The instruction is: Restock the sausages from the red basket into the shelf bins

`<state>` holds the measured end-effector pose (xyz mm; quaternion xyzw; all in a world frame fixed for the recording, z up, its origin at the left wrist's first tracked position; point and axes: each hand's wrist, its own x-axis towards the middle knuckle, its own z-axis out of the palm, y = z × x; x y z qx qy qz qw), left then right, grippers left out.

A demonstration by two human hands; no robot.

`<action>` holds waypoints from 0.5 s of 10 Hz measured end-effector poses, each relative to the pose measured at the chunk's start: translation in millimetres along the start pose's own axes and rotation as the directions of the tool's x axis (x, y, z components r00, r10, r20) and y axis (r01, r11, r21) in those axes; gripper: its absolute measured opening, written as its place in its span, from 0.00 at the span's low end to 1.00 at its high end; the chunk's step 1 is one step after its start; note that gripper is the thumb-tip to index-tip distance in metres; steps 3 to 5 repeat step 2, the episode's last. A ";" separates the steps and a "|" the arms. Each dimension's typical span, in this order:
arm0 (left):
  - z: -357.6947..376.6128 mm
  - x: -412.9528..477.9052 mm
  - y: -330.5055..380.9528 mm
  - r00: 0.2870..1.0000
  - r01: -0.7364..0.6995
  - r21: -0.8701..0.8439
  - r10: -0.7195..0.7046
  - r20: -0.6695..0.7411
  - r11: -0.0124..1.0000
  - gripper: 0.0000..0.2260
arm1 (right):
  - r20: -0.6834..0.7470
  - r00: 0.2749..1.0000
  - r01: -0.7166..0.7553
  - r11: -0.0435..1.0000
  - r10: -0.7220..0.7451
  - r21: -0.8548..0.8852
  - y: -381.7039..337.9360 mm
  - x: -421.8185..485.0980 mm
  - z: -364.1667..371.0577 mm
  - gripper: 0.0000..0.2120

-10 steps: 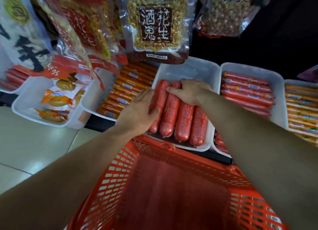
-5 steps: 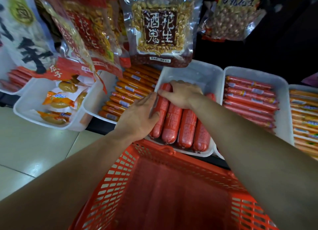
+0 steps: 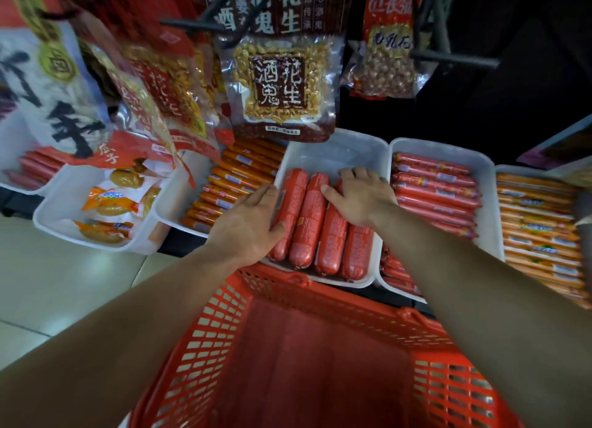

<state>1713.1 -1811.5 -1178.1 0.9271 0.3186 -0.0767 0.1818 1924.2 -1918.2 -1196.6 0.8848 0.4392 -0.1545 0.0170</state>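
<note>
Several thick red sausages [image 3: 307, 222] lie side by side, lengthwise, in a white shelf bin [image 3: 336, 148]. My left hand [image 3: 246, 225] lies flat against the leftmost sausage, fingers along its outer side and thumb on top. My right hand [image 3: 362, 193] rests palm down with spread fingers on the far ends of the right-hand sausages. Neither hand lifts anything. Below my forearms, the red basket [image 3: 224, 331] stands close to the bin's front edge; no sausage shows inside it.
White bins flank the middle one: thin orange sausages [image 3: 237, 184] on the left, thin red sausages [image 3: 439, 190] on the right, more orange ones [image 3: 538, 229] further right. A bin of yellow snack packs [image 3: 105, 203] sits far left. Peanut bags [image 3: 282, 87] hang low above the bins.
My right hand has slid from the tops of the left sausages to the right-hand ones. My left hand stays at the leftmost sausage. The view has tilted upward.
</note>
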 end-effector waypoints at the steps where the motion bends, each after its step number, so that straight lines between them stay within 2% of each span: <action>1: -35.6 -16.2 14.2 1.000 0.024 0.004 -0.024 0.007 1.000 0.34 | -0.066 0.998 -0.022 1.000 0.022 0.001 -2.6 -31.5 -16.9 0.31; 2: -78.1 -42.0 40.3 1.000 -0.015 0.086 0.014 0.014 0.996 0.31 | -0.044 0.996 -0.076 0.996 0.079 0.056 0.1 -75.9 -42.9 0.29; 5: -78.1 -42.0 40.3 1.000 -0.015 0.086 0.014 0.014 0.996 0.31 | -0.044 0.996 -0.076 0.996 0.079 0.056 0.1 -75.9 -42.9 0.29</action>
